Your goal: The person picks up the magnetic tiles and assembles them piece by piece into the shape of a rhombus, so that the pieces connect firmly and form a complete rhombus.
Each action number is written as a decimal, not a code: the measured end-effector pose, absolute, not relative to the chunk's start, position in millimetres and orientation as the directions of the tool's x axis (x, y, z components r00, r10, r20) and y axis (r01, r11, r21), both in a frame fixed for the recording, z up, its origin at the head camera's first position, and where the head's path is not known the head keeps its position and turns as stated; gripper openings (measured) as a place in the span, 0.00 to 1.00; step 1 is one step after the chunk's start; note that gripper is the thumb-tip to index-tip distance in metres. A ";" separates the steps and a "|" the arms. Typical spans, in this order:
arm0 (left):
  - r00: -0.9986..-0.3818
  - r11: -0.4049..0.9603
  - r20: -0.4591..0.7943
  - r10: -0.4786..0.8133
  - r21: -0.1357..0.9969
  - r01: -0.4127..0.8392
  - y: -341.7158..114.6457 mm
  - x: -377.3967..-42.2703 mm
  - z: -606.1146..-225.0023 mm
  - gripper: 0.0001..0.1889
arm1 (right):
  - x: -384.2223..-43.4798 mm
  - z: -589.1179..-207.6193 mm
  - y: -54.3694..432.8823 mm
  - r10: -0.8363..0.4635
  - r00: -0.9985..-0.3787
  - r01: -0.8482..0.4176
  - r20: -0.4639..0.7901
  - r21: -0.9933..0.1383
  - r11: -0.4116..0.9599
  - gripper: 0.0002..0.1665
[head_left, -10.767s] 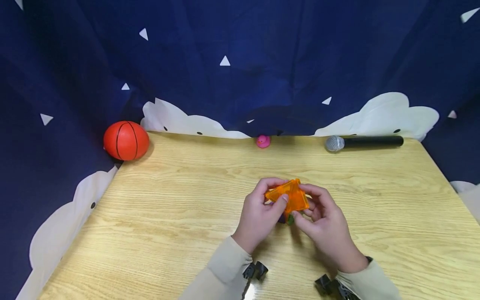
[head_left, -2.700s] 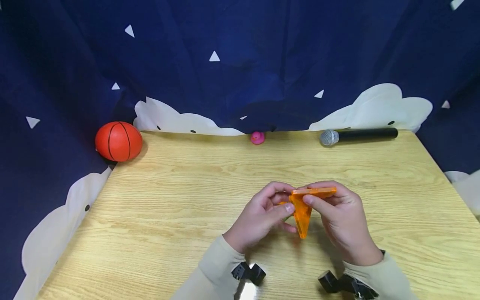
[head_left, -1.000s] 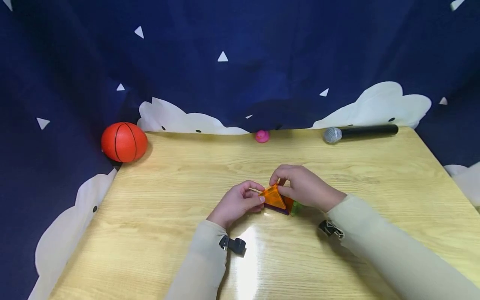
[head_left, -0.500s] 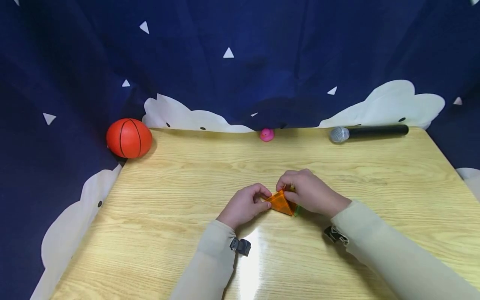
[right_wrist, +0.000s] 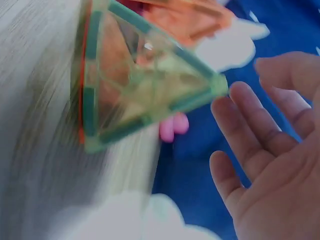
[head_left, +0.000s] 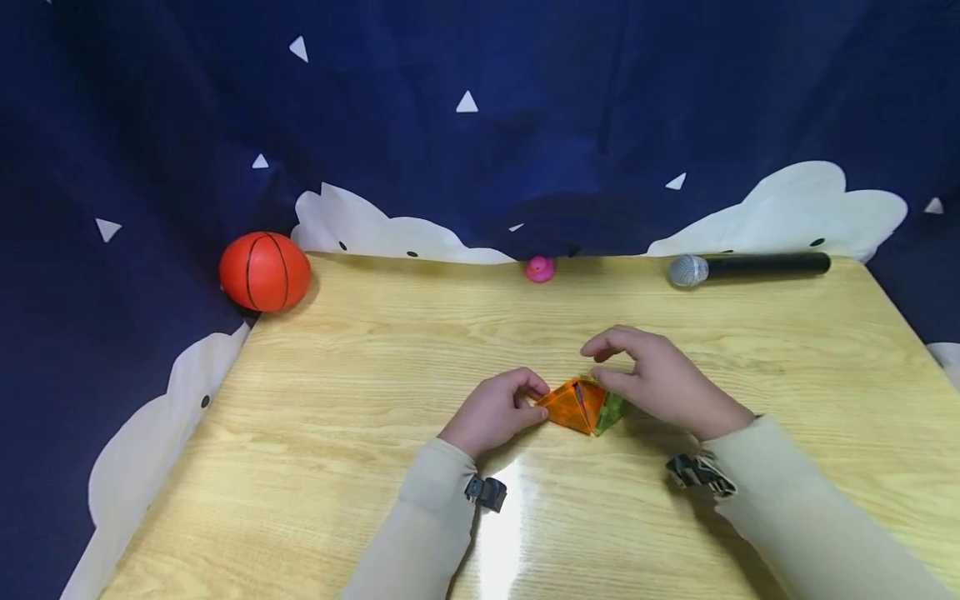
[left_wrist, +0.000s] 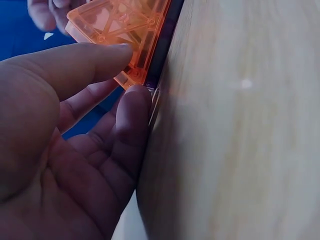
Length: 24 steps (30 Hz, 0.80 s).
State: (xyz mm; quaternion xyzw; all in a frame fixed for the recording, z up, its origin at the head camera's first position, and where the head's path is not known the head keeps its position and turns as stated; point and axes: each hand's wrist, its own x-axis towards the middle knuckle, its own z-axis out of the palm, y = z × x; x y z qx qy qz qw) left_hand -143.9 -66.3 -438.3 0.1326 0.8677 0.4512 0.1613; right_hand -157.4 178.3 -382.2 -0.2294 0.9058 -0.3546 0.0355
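A small structure of translucent magnetic tiles stands on the wooden table in front of me. An orange triangular magnetic tile (head_left: pixel 566 408) faces me on its left, and a green triangular magnetic tile (right_wrist: pixel 175 87) leans on its right side. Something purple shows through a gap between orange tiles. At the left corner my left hand (head_left: pixel 491 412) pinches the orange tile, thumb on its face and fingers behind, as the left wrist view confirms. My right hand (head_left: pixel 667 379) hovers just right of the top, fingers loosely bent, holding nothing.
Along the back edge of the table (head_left: pixel 360 475) sit a red ball (head_left: pixel 265 272) with black lines, a pink toy duck (head_left: pixel 540 268) and a black microphone (head_left: pixel 750 267). A dark blue curtain (head_left: pixel 375 108) hangs behind and at the sides.
Earlier both hands held the tiles up; now the structure is on the table. In the last half second my right hand let go of its top and moved right. The left keeps its pinch.
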 end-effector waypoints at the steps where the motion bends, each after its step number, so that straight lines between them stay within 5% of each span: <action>1: -0.911 0.559 -0.161 0.379 0.825 0.087 -65.6 -144.5 -438.2 0.11 | -155.6 -382.3 183.9 -0.404 -0.908 -0.364 0.109 -0.681 0.636 0.12; 5: -0.904 0.609 -0.147 0.401 0.780 0.143 -62.8 -146.8 -437.9 0.15 | -150.3 -397.8 206.9 -0.283 -0.950 -0.282 0.133 -0.757 0.590 0.13; 11: -0.898 0.671 -0.082 0.432 0.695 0.259 -60.6 -150.4 -439.9 0.14 | -142.3 -433.9 227.5 -0.276 -0.960 -0.108 -0.047 -0.846 0.522 0.17; 24: -0.906 0.696 -0.053 0.421 0.660 0.284 -62.1 -160.4 -442.6 0.15 | -142.7 -439.4 220.9 -0.268 -0.955 -0.118 -0.129 -0.661 0.741 0.15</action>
